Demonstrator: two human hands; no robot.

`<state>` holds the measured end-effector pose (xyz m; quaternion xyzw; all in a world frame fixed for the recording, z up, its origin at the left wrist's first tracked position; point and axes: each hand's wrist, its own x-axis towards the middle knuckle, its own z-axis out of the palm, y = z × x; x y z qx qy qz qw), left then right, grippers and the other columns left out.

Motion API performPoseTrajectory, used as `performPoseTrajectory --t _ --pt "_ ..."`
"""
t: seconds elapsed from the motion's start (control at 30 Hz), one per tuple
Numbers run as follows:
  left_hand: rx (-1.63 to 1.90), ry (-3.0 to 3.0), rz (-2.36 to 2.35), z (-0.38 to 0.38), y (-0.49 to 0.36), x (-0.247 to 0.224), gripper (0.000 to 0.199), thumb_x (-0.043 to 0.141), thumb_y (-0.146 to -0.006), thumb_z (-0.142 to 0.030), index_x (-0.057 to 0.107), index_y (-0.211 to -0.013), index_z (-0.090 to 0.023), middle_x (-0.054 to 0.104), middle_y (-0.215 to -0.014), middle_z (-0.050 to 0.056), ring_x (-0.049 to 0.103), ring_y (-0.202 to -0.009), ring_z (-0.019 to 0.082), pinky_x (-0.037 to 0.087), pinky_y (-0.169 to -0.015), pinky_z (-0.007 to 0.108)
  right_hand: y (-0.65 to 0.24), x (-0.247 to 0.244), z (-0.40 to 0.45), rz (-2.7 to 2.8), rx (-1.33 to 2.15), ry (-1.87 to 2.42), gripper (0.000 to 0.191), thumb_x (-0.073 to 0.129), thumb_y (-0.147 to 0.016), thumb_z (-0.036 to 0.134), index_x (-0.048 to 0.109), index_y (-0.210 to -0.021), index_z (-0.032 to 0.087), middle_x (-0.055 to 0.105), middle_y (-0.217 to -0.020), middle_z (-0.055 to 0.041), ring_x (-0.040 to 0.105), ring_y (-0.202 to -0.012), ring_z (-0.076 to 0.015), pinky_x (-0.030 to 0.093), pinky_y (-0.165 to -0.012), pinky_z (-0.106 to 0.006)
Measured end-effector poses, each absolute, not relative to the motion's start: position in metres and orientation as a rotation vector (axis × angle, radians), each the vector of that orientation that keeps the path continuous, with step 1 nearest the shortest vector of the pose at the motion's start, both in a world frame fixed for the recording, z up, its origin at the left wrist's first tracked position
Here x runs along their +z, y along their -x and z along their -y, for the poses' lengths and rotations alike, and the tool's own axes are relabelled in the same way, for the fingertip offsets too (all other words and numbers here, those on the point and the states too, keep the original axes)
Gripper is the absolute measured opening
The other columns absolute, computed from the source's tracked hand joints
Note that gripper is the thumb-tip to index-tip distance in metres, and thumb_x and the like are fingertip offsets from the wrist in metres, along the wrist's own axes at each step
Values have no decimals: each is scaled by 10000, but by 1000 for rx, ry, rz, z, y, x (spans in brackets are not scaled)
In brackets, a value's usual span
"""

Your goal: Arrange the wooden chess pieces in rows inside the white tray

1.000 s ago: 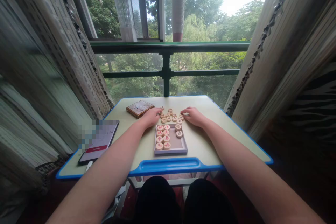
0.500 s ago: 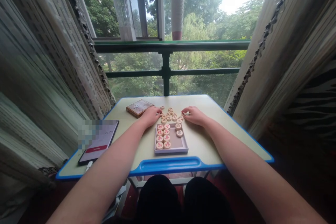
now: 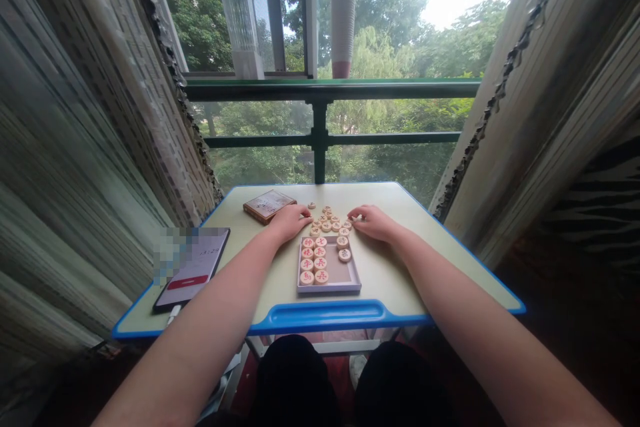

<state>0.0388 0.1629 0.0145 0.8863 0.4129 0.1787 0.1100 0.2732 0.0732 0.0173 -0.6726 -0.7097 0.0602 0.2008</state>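
My left hand [image 3: 294, 221] rests at the left side of a loose group of round wooden chess pieces [image 3: 325, 225], its fingers curled in by the nearest ones. On the right side of the group is my right hand [image 3: 368, 220], fingers bent and their tips touching or close to a piece. What either set of fingertips holds, if anything, is too small to tell. Nearer to me lies a shallow open box [image 3: 329, 289]. Several red-marked pieces [image 3: 321, 263] form two columns in its left part, and two dark-marked pieces [image 3: 344, 255] lie at its upper right.
A flat brown box [image 3: 269, 205] lies behind my left hand. A phone or tablet [image 3: 200, 260] with a white cable plug lies at the table's left edge. The table [image 3: 390, 280] has a blue rim and a front groove. Curtains flank the window and green railing.
The whole view has shifted slightly, so the table and objects appear a little further right. Both hands stay beside the loose pieces, with no clear change in the box.
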Motion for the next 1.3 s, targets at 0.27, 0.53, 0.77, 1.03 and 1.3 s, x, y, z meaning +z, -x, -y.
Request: performPoseTrajectory --t 0.27,0.53,0.77,1.03,1.3 --pt "622 -2500 -1172 -166 -41 8 588 427 -699 23 563 -1234 -180 587 -1253 67 524 -1174 204 389 -1010 296 -273 14 -75 1975 205 1807 350 505 -738 36 685 -994 194 635 -1030 -66 580 -823 -141 440 -825 -249" --pt "796 -2270 -1222 -184 -37 0 619 376 -676 32 548 -1245 -143 573 -1273 52 476 -1230 166 330 -1075 289 -291 7 -81 1795 120 1943 511 433 -674 -87 674 -1035 183 604 -1121 -87 582 -977 -169 440 -884 -254" --pt "683 -2345 -1121 -179 -46 -2 450 370 -860 -220 507 -1285 -165 393 -1426 72 322 -1339 190 246 -1116 334 -272 13 -74 1827 336 1789 359 510 -799 153 631 -1136 187 615 -1163 -83 599 -964 -172 452 -904 -285" --pt "500 -2447 -1025 -176 -47 -3 505 345 -884 -438 519 -1278 -175 457 -1384 81 398 -1291 213 264 -1099 344 -264 14 -72 1951 417 1701 541 462 -637 -38 657 -1094 174 608 -1218 -66 541 -1129 -198 385 -1014 -317" --pt "599 -2551 -911 -170 -58 2 479 291 -905 -395 573 -1223 -175 470 -1376 64 348 -1321 212 247 -1109 355 -262 4 -81 1946 294 1657 506 415 -685 -74 670 -1048 171 615 -1202 -69 546 -1127 -174 391 -1013 -310"
